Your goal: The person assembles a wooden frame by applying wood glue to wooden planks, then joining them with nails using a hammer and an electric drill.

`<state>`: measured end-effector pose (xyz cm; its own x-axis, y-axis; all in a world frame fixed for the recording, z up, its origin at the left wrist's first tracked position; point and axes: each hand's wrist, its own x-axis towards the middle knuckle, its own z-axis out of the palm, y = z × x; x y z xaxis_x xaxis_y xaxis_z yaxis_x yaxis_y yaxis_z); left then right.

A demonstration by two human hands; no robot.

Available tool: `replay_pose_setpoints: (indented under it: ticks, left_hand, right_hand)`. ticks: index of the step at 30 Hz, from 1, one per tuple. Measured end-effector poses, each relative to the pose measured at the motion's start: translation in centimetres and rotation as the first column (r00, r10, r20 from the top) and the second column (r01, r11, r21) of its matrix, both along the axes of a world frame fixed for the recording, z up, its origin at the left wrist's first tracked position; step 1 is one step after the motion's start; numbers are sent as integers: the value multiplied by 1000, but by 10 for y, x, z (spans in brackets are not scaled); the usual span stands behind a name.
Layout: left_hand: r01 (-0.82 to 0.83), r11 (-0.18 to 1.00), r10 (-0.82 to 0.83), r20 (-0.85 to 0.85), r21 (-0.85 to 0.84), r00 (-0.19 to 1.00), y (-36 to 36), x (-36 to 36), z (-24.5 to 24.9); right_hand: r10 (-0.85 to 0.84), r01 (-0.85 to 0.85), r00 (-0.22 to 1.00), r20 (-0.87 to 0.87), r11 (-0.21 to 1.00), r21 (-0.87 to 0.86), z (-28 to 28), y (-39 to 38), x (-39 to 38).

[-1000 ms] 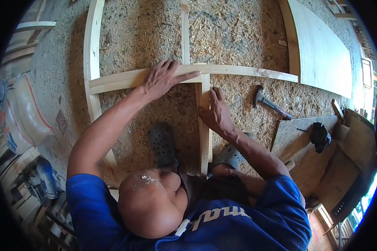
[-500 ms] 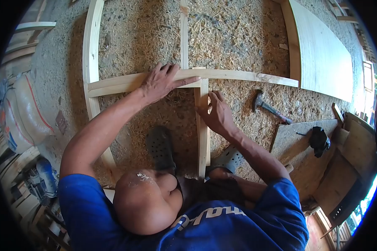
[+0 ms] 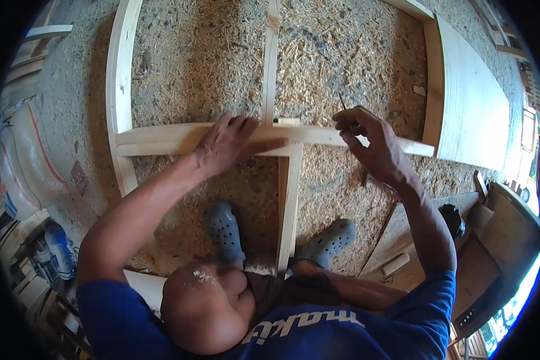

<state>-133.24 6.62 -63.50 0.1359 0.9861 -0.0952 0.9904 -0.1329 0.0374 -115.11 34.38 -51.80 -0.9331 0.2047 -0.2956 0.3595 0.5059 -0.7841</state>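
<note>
Across the wooden frame runs a pale crosspiece [image 3: 165, 133], joined near its middle by an upright piece [image 3: 289, 204] that comes down between the feet. My left hand [image 3: 228, 139] lies on the crosspiece left of that joint, fingers spread, holding nothing. Above the crosspiece, right of the joint, my right hand [image 3: 372, 138] is raised with its fingers pinched on a thin dark nail [image 3: 341, 101]. The hammer [image 3: 369, 180] is mostly hidden under my right forearm.
A flat pale panel [image 3: 471, 99] joins the frame at the right. Wood shavings [image 3: 336, 54] cover the floor. White sacks [image 3: 33, 159] and a blue tool [image 3: 59, 249] stand at the left. A wooden board [image 3: 396, 240] lies at the lower right.
My right hand has left the upright piece and moved up and right, and the thin nail now shows at its fingers. The view has shifted, and the foot at the right shows more fully.
</note>
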Motion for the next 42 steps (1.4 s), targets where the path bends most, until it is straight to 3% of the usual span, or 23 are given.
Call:
replay_pose_setpoints:
  ticks: [2,3,4,9,11,18,31,33,36,37,39,40,42]
  left_hand:
    - [-21,996,22,12,-85,1000,0,3,-2]
    - [-42,998,43,-11,54,999,0,5,-5]
    - [-29,996,31,-32,83,999,4,3,0]
    - [22,995,-21,-17,95,1000,11,-7,9]
    - [32,999,-32,-8,31,999,9,-6,10]
    - [42,999,-42,0,-2,999,14,-8,10]
    - [45,999,-44,21,-26,999,11,-7,8]
    - [44,999,-44,3,-25,999,12,-8,9]
    - [58,998,-58,-17,-7,998,14,-9,10]
    - [61,998,-61,-19,-6,998,13,-8,11]
    - [51,999,-51,-20,10,998,12,-7,8]
    - [54,998,-54,-24,16,998,10,-6,6]
    - [51,998,-50,-46,27,998,8,-5,3]
  right_hand:
    - [-87,86,996,-2,995,-52,-15,7,-9]
    - [-131,138,990,60,981,-133,-23,11,-13]
    - [-170,193,978,123,959,-209,-31,14,-19]
    - [-151,202,967,203,944,-260,-68,14,-36]
    - [-193,305,926,326,890,-339,-70,12,-52]
    - [2,207,914,407,859,-469,-95,11,-79]
    - [182,5,903,389,901,-433,-110,-4,-90]
    - [279,-121,836,472,934,-337,-103,-6,-91]
    - [304,-216,859,411,945,-246,-101,-5,-86]
    - [301,-215,861,410,946,-244,-106,-6,-80]
    - [243,-200,944,224,959,-201,-119,-9,-66]
    - [239,-198,945,222,961,-194,-112,-11,-63]
    - [70,-53,930,360,997,-57,-96,-15,-57]
